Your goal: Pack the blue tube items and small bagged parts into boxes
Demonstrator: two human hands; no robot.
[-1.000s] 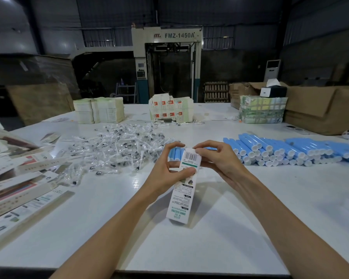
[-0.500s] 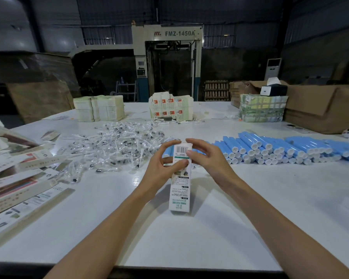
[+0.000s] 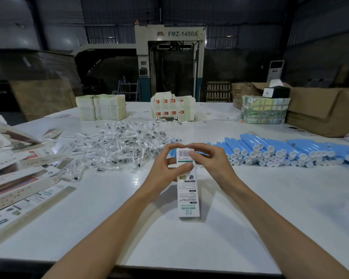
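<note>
A narrow white carton [image 3: 187, 196] with a barcode and green print stands nearly upright over the white table [image 3: 250, 218]. My left hand [image 3: 167, 168] grips its upper left side, thumb across the front. My right hand [image 3: 212, 160] pinches the top end with curled fingers. Behind the hands lies a stacked row of blue tubes [image 3: 280, 152] with white caps, stretching to the right. A heap of small clear bagged parts [image 3: 117, 143] spreads left of centre.
Flat unfolded cartons [image 3: 22, 188] lie fanned at the left edge. Stacks of folded cartons [image 3: 101, 106], a bundle of printed boxes [image 3: 172, 108] and a taped bundle [image 3: 265, 110] stand at the far side. Brown cardboard boxes [image 3: 320, 109] fill the back right.
The carton has swung from a tilt to nearly upright and shifted slightly right. Both hands have closed in on its top end.
</note>
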